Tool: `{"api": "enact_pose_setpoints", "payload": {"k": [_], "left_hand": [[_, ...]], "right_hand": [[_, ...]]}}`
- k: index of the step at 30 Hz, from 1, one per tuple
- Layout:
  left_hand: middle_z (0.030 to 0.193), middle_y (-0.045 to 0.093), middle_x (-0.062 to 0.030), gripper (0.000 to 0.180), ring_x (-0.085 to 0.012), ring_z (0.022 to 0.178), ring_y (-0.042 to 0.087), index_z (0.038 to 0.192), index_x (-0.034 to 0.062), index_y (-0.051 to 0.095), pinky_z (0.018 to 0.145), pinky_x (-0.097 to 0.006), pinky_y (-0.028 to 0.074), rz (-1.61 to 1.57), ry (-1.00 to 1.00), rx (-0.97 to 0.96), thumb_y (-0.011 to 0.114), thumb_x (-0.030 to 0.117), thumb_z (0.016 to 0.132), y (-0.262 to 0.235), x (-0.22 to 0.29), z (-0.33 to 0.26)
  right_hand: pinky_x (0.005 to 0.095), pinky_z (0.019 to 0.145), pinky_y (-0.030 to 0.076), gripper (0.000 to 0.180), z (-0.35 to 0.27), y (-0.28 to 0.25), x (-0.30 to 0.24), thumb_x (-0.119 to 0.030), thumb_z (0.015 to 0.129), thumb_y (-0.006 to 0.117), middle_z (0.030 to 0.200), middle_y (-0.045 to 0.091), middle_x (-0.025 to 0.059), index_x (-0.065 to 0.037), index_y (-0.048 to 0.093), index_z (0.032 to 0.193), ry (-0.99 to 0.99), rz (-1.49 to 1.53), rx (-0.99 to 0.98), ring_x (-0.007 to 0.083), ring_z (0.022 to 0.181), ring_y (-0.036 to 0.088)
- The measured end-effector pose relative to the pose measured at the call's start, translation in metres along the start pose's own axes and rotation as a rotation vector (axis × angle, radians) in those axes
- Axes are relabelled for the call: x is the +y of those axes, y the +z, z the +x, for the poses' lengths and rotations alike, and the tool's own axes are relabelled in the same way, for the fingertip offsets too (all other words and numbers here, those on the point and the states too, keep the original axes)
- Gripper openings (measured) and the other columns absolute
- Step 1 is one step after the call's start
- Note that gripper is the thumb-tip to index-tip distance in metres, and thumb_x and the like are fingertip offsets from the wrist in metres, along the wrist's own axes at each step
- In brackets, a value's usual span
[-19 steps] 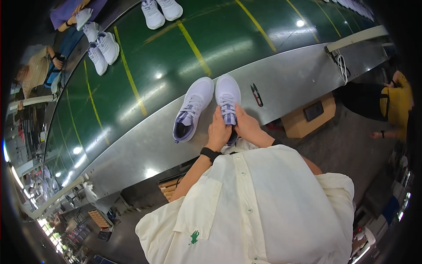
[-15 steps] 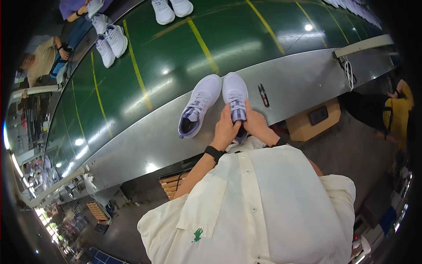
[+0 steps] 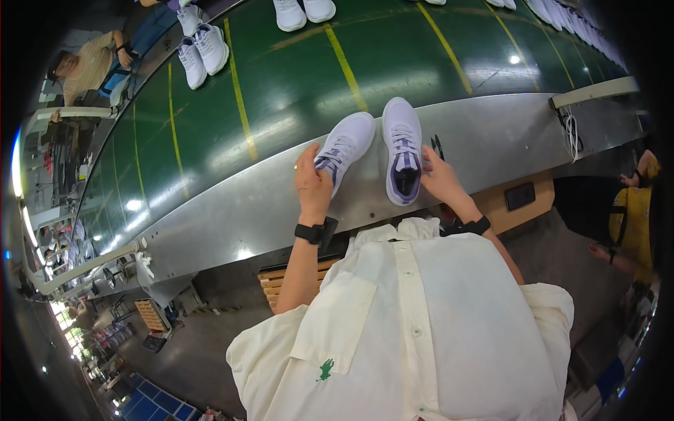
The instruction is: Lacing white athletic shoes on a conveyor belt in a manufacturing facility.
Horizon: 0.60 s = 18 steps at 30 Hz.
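A long green conveyor belt [image 3: 295, 91] curves across the room, glossy and smooth, crossed by yellow painted lines. Along its near edge runs a brushed steel desk [image 3: 505, 133], a dull grey band that catches the ceiling lights. Farther up the belt, toward its far edge, stand other pairs of white shoes [image 3: 202, 50], well apart from the person.

On the steel desk, at its near edge and partly lapping onto the belt, sit two pale lavender-white trainers side by side. The right shoe [image 3: 401, 144] stands flat, toe pointing away, its darker purple tongue and opening facing up. The left shoe [image 3: 346, 146] lies angled, toe toward the belt, with mesh upper and laces showing.

The left hand [image 3: 313, 184] is at the heel of the angled shoe, fingers curled on its collar in a light grip. The right hand [image 3: 441, 179] rests against the side of the straight shoe's heel; whether it grasps it I cannot tell. Each wrist carries a black band. A small dark tool [image 3: 438, 146] lies on the steel just beside the right shoe.
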<state>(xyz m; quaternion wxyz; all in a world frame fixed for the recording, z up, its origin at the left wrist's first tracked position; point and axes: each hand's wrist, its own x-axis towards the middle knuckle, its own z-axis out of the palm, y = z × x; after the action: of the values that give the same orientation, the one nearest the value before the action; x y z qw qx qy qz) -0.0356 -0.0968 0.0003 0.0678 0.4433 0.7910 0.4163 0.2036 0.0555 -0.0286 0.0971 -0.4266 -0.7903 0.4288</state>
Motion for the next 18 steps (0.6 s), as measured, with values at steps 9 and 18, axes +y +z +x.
{"api": "enact_pose_setpoints", "payload": {"k": [9, 18], "left_hand": [[0.094, 0.063, -0.0165, 0.027, -0.0316, 0.09, 0.059, 0.098, 0.0032, 0.06, 0.076, -0.037, 0.045, 0.005, -0.547, -0.089, 0.051, 0.025, 0.085, -0.01, -0.028, -0.01], [0.09, 0.064, -0.0124, 0.027, -0.0279, 0.075, 0.062, 0.098, 0.0052, 0.06, 0.069, -0.036, 0.047, -0.001, -0.524, -0.169, 0.053, 0.027, 0.085, -0.004, 0.0, -0.048]], "right_hand": [[0.0392, 0.072, 0.046, 0.031, 0.024, 0.002, 0.075, -0.027, 0.077, 0.063, 0.092, 0.058, 0.0124, -0.007, 0.056, 0.1, 0.288, -0.338, 0.344, 0.0301, 0.083, 0.058], [0.0329, 0.057, 0.048, 0.016, 0.038, -0.01, 0.093, -0.018, 0.081, 0.056, 0.069, 0.057, 0.0066, -0.008, 0.049, 0.09, 0.362, 0.196, 0.305, 0.0211, 0.058, 0.056]]}}
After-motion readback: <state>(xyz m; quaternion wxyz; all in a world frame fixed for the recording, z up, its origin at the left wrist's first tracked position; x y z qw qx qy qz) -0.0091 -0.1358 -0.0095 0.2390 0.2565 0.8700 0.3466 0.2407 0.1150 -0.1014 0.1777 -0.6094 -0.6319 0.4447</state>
